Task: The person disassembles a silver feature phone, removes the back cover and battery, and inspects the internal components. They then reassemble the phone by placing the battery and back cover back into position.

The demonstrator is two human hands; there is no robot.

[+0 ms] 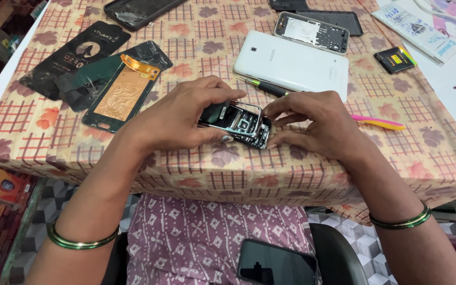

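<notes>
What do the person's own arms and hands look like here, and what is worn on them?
Both forearms are bare, with no sleeves or gloves. The left hand and right hand show no rings. Each wrist carries a thin green bangle with gold edging: left bangle, right bangle.

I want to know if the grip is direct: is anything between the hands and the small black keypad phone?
Nothing visible. The left hand and right hand both touch the keypad phone directly, above the tablecloth.
</notes>
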